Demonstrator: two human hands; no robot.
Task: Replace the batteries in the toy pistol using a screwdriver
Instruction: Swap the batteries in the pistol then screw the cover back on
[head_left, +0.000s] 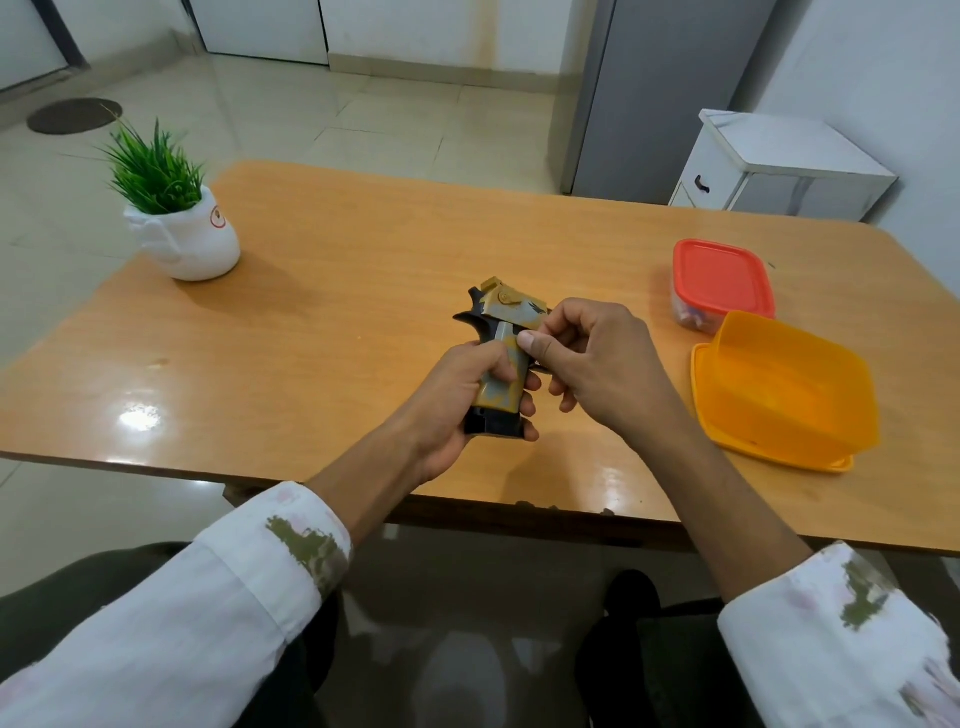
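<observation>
Head camera looks down at both hands, which meet over the near middle of the table. I read the left hand as the clamp: its fingers are wrapped round the handle of the toy pistol, butt toward the body and the barrel end pointing away and up, the whole toy lifted just clear of the wood. Holding it by the handle that way turns one flat side up to the camera, which is where I would expect a battery cover to sit.

The right hand does the fine work. Its fingers are curled and its thumb presses on the pistol's body just above the handle, with the forefinger closing in from behind, so it pinches the toy there. I cannot tell whether anything small is caught in that pinch.

No screwdriver shows anywhere in this view (it may be hidden, or in one of the boxes). To the right, within easy reach of the right hand, stand a red-lidded box and, nearer, an orange tub; what either holds is unclear. A potted plant sits at the far left corner, well apart from the work.

My judgement is that this is an early step of finding or testing the cover.
</observation>
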